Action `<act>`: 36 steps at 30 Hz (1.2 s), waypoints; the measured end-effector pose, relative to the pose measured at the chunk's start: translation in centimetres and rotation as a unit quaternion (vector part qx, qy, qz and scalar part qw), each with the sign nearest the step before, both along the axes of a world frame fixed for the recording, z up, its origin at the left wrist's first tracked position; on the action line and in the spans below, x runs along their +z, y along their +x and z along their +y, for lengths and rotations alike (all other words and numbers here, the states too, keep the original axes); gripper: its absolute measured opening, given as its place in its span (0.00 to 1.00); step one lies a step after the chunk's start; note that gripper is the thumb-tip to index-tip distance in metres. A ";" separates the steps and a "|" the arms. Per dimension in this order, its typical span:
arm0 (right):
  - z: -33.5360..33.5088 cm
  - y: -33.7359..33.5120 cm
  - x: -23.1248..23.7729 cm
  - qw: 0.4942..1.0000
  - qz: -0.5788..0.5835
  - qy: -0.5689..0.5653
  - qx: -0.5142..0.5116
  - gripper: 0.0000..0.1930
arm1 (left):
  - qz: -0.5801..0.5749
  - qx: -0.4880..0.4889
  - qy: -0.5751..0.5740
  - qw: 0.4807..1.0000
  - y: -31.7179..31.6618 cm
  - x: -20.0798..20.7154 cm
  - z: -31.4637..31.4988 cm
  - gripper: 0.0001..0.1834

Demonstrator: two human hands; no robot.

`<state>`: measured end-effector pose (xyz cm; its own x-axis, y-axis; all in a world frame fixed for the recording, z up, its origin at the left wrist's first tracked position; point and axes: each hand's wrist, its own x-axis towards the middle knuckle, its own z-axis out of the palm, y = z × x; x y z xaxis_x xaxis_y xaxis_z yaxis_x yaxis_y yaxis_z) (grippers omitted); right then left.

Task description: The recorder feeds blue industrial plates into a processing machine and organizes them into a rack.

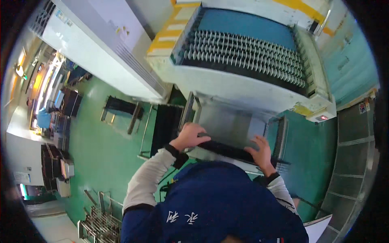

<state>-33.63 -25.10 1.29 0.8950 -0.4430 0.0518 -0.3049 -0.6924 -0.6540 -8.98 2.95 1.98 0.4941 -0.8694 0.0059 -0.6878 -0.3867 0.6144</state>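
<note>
Left hand (190, 136) at left end of dark bar (225, 149), fingers curled, thumb pointing inward; can't tell from here whether grip is closed. Right hand (261, 154) near bar's right end, fingers spread from thumb, partly open; contact unclear to me. I see bar lying crosswise between hands, grey panel (227, 121) just beyond, then white machine (227, 83) with rows of pale discs (243, 54). Black rack (165, 127) on left, green floor (91, 150) below.

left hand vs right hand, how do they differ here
The left hand points mostly rightward; the right hand points up and leftward. The left hand is by the left end of the dark strip, the right hand nearer its right end. Both emerge from pale sleeves with dark cuffs.
</note>
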 end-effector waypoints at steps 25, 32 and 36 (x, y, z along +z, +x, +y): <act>-0.9 2.1 0.1 0.999 0.003 0.019 0.051 0.21 | -0.033 0.070 0.028 0.997 0.2 -0.2 -0.6 0.24; -1.0 2.7 0.5 0.995 0.056 0.066 0.041 0.19 | -0.083 0.102 -0.007 0.991 -0.1 0.3 -1.2 0.23; -2.0 4.4 -0.3 1.000 0.018 0.008 -0.008 0.19 | -0.109 0.142 -0.026 0.984 0.6 -0.4 -3.5 0.23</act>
